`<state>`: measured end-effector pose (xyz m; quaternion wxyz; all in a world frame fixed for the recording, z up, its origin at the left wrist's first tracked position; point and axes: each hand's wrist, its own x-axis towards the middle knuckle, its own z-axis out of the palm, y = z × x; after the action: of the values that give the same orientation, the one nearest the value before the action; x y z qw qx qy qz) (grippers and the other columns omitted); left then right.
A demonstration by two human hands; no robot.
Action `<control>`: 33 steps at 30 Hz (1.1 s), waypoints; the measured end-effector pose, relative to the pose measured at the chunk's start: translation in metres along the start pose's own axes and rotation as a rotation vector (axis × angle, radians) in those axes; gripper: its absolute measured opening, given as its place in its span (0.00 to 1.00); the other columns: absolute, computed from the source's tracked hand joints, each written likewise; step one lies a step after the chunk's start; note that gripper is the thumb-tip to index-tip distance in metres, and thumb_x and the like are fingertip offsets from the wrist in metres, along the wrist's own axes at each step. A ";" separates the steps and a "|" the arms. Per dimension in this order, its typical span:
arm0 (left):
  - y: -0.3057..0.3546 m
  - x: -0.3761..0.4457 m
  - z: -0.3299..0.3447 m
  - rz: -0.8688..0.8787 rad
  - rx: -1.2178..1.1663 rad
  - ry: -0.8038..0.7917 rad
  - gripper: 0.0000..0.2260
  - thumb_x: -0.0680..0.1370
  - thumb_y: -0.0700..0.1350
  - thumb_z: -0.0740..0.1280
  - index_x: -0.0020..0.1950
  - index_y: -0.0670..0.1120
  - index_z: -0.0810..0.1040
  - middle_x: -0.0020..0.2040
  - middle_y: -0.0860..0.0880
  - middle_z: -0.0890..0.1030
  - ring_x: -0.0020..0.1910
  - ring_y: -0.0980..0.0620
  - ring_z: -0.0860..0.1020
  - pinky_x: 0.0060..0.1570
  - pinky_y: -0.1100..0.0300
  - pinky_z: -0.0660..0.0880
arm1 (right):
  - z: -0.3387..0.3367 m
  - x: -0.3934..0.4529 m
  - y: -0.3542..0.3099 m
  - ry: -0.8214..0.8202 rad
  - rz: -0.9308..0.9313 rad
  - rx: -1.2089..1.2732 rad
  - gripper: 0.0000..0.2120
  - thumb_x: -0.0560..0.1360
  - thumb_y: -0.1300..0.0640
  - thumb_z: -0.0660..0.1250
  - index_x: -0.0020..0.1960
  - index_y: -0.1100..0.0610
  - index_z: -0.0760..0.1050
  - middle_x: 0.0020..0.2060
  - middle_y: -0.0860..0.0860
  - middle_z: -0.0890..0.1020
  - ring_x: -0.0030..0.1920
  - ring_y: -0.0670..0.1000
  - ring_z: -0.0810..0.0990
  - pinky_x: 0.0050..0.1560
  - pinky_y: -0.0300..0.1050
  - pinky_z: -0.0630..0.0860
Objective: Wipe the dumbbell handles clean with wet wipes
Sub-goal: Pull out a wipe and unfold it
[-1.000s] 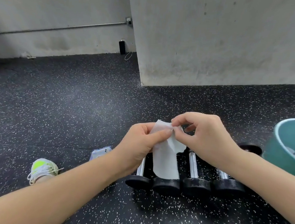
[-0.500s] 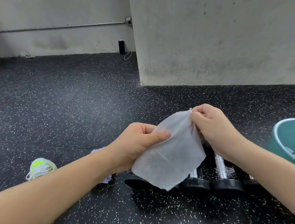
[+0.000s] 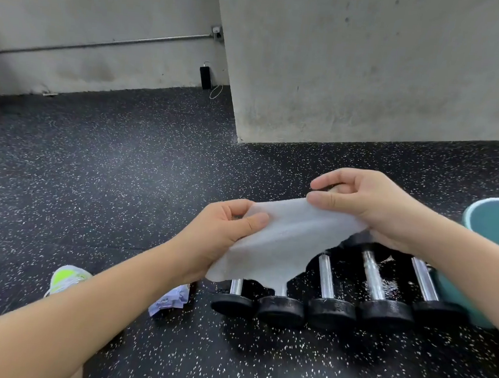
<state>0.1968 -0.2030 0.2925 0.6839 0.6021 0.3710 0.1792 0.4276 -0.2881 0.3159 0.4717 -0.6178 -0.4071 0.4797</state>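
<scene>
Far left of the left hand, a yellow-green sneaker (image 3: 65, 278) on the speckled rubber floor (image 3: 122, 177), partly behind the left forearm. Just below the left wrist, a crumpled wet wipe packet (image 3: 169, 301) lying on the floor.

Left hand (image 3: 216, 240) pinching the left edge of an unfolded wet wipe (image 3: 279, 245), thumb on top, fingers curled beneath. Wipe stretched across to the right hand (image 3: 370, 208), drooping in the middle and hanging over the left end of the row below.

Below and between both hands, five dumbbells (image 3: 331, 304) side by side on the floor, chrome handles (image 3: 372, 275) running away from the camera, black heads nearest. The two leftmost handles mostly covered by the wipe; the three to the right exposed, the far heads hidden under the right hand and wrist.

Right hand gripping the wipe's upper right edge, thumb pressed on top, index finger arched above and apart from the sheet.

Right of the right forearm, a teal bucket (image 3: 495, 222), cut off by the frame edge, just beside the rightmost dumbbell.

Beyond both hands, a grey concrete pillar (image 3: 374, 64) and wall with a thin pipe (image 3: 98, 44) along it.
</scene>
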 end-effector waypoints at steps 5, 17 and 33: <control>0.006 -0.006 0.006 -0.010 -0.057 -0.131 0.10 0.78 0.44 0.70 0.56 0.42 0.83 0.45 0.45 0.83 0.36 0.52 0.80 0.34 0.62 0.77 | 0.003 0.004 0.004 0.005 -0.123 0.083 0.14 0.69 0.58 0.78 0.53 0.60 0.82 0.41 0.56 0.85 0.37 0.50 0.83 0.35 0.41 0.79; 0.006 -0.003 0.013 0.042 -0.208 0.114 0.09 0.80 0.46 0.68 0.55 0.45 0.85 0.48 0.41 0.82 0.43 0.43 0.78 0.45 0.49 0.76 | 0.056 -0.004 0.069 -0.167 0.538 0.488 0.45 0.72 0.25 0.60 0.65 0.65 0.74 0.59 0.60 0.83 0.60 0.58 0.82 0.59 0.54 0.79; 0.008 -0.005 0.011 0.107 -0.157 0.211 0.10 0.83 0.43 0.65 0.60 0.41 0.82 0.49 0.41 0.86 0.41 0.49 0.82 0.36 0.58 0.81 | 0.064 -0.008 0.059 -0.006 0.102 0.594 0.16 0.75 0.58 0.72 0.61 0.63 0.80 0.56 0.57 0.86 0.52 0.55 0.84 0.54 0.51 0.81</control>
<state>0.2033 -0.2126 0.3015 0.6755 0.5434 0.3932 0.3061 0.3662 -0.2962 0.2539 0.6058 -0.4709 -0.2186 0.6029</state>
